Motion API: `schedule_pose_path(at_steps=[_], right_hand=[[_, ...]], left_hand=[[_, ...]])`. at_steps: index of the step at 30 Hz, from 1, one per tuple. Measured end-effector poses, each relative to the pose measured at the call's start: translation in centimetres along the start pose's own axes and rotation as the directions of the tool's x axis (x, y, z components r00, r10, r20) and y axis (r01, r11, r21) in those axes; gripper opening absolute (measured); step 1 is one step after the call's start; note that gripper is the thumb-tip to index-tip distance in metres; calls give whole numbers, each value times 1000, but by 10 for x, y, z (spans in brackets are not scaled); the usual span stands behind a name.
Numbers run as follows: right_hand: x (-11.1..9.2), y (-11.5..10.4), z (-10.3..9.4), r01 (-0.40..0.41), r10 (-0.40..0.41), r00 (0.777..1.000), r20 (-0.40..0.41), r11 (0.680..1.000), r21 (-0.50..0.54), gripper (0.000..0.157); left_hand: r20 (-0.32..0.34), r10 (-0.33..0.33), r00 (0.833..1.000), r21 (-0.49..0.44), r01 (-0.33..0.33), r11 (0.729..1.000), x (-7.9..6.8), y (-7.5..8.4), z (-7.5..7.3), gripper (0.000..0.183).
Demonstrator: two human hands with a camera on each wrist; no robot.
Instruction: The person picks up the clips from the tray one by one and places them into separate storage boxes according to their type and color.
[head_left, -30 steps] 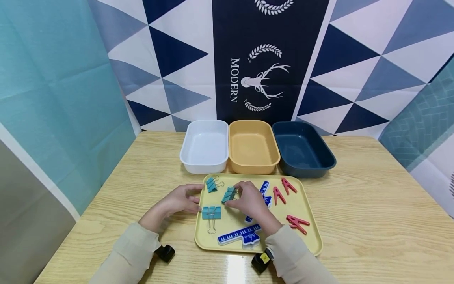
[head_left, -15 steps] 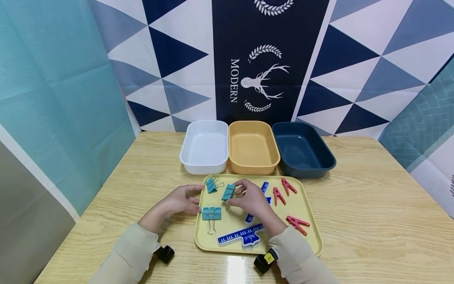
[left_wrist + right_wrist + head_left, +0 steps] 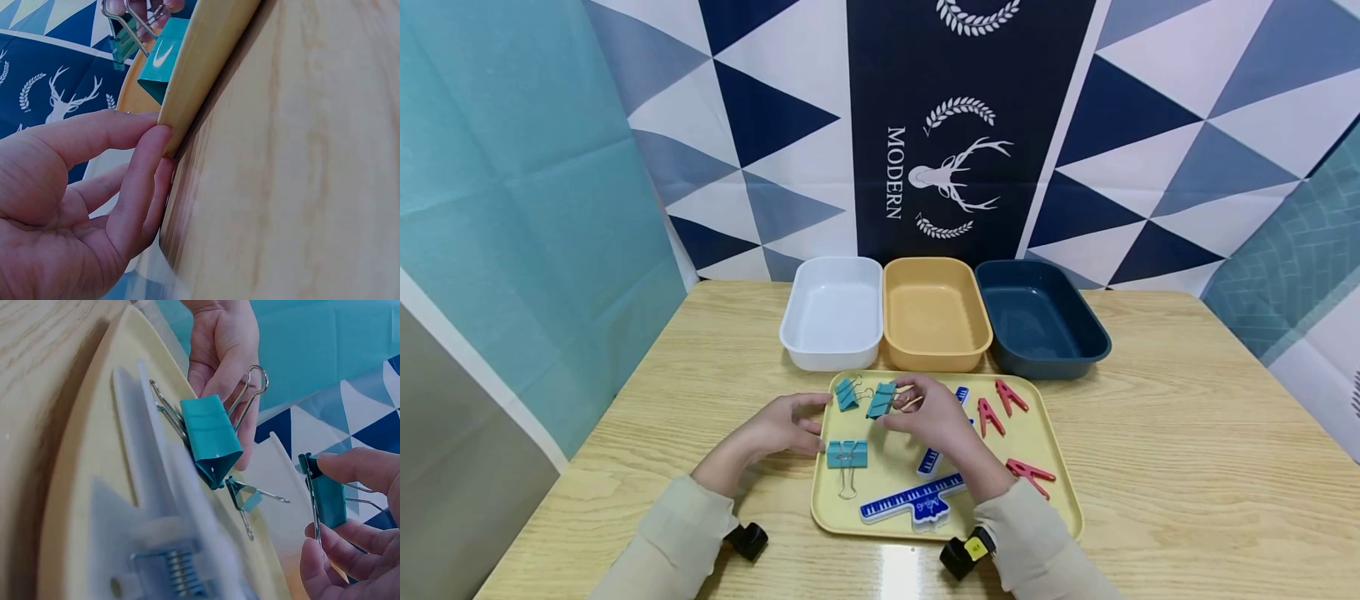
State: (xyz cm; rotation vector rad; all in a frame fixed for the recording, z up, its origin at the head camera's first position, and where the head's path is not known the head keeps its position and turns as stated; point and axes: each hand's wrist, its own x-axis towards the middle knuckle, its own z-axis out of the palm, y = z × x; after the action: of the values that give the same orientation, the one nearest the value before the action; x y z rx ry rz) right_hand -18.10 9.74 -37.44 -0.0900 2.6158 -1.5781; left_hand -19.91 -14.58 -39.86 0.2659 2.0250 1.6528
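My right hand pinches a teal binder clip between thumb and fingers. In the right wrist view this clip hangs above the yellow tray. My left hand is at the tray's left side; in the left wrist view its thumb and fingertips pinch the rim. Two more teal binder clips lie on the tray close to that hand: one near the back corner, the other in front of it, a binder clip with its wire handles toward me.
Blue-and-white piano-pattern clips lie mid-tray, one partly behind my right hand. Several red pegs lie on the tray's right side. Behind the tray stand a white bin, a yellow bin and a dark blue bin, side by side.
The right hand has raised its binder clip slightly and shifted it toward the back. My left hand has stayed at the tray's edge.
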Motion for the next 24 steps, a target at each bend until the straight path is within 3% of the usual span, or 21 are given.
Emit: schedule_pose_path(at_steps=[17, 24], right_hand=[[6, -10, 0, -12, 12, 1000, 4, 1000, -5, 53], [7, -15, 1, 0, 0, 1000, -1, 998, 69, 54]], left_hand=[[26, 2, 1000, -2, -2, 1000, 0, -1, -2, 74], [22, -4, 1000, 7, 4, 1000, 1, -1, -2, 73]])
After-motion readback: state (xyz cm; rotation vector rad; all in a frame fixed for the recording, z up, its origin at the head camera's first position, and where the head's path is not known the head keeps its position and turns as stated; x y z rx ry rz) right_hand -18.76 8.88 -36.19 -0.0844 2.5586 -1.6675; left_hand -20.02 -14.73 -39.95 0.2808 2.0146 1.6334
